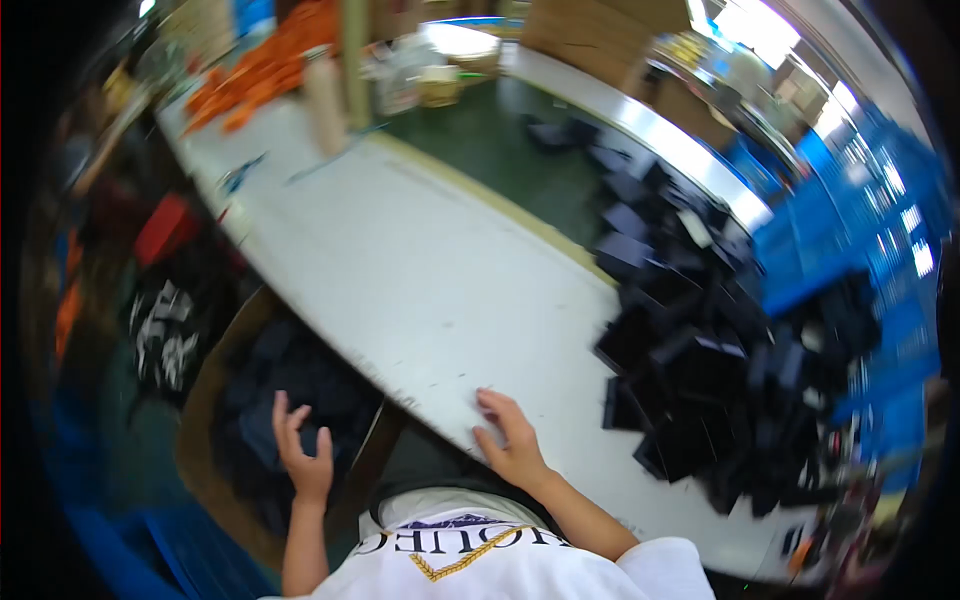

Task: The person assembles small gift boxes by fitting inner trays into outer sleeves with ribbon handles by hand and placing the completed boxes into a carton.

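Observation:
My left hand point(305, 452) hangs over a cardboard box point(205, 425) that holds many dark pieces point(270, 375). Its fingers are apart, and nothing shows in them. My right hand point(512, 440) is above the near edge of the white table point(420, 290), with fingers loosely spread and no object in it. To the right of that hand lies a large heap of dark box-shaped pieces point(690, 390) on the table. The picture is blurred, so what exactly the dark pieces are I cannot tell.
Blue plastic crates point(850, 220) stand at the right behind the heap. Orange items point(265, 70) lie on the table's far left end beside a pale bottle-like object point(323, 100). A red container point(167, 230) is at the left. Cardboard boxes point(605, 40) stand at the back.

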